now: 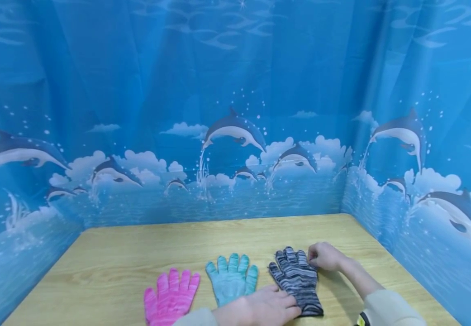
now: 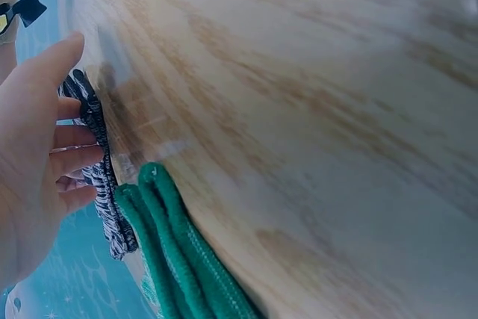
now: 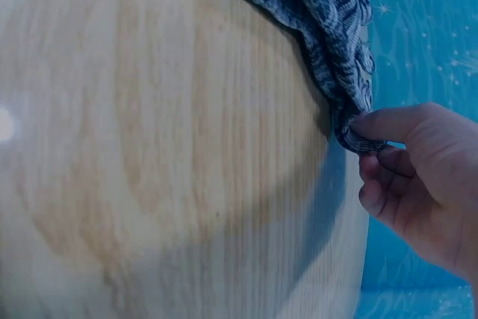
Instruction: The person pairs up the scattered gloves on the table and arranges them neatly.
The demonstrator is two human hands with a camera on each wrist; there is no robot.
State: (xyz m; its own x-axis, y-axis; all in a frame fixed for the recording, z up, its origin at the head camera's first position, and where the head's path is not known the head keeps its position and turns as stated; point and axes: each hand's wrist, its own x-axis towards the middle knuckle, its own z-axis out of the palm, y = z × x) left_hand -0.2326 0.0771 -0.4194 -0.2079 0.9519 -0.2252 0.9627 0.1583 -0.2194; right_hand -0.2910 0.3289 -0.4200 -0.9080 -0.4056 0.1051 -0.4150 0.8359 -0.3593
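A black-and-white striped knit glove (image 1: pixel 296 276) lies on the table, its fingers toward the back. My right hand (image 1: pixel 325 256) pinches one finger of it at the right side; in the right wrist view, thumb and index finger of the hand (image 3: pixel 426 166) grip that tip of the glove (image 3: pixel 328 42). With its fingers extended, my left hand (image 1: pixel 265 307) rests on the glove's left lower edge. The left wrist view shows this hand (image 2: pixel 37 147) with fingertips on the striped glove (image 2: pixel 112 214). A teal glove (image 1: pixel 233 278) lies left of it, its cuff hidden behind my left hand.
Left of the teal glove, a pink glove (image 1: pixel 172 294) lies flat near the front. The wooden table (image 1: pixel 137 249) is bordered at the back and sides by a blue dolphin-print curtain (image 1: pixel 178 90). A dark strap with a yellow patch (image 1: pixel 363 318) sits at my right sleeve.
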